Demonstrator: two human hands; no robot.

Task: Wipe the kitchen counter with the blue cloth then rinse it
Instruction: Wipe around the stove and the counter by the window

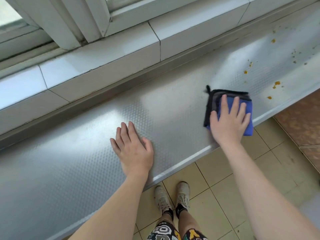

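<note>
A folded blue cloth (248, 108) with a black hem and a grey layer lies on the embossed steel counter (86, 144), near its front edge at the right. My right hand (227, 120) presses flat on the cloth, fingers spread and straight. My left hand (132, 149) rests flat on the bare counter to the left of the cloth, fingers straight. Orange and dark food crumbs (276, 84) dot the counter to the right of the cloth and beyond it.
A white tiled ledge (103, 54) and a window frame (72, 23) run along the counter's back. Below the front edge are beige floor tiles (216, 170), my shoes (173, 196) and brown tiling (301, 118) at the right.
</note>
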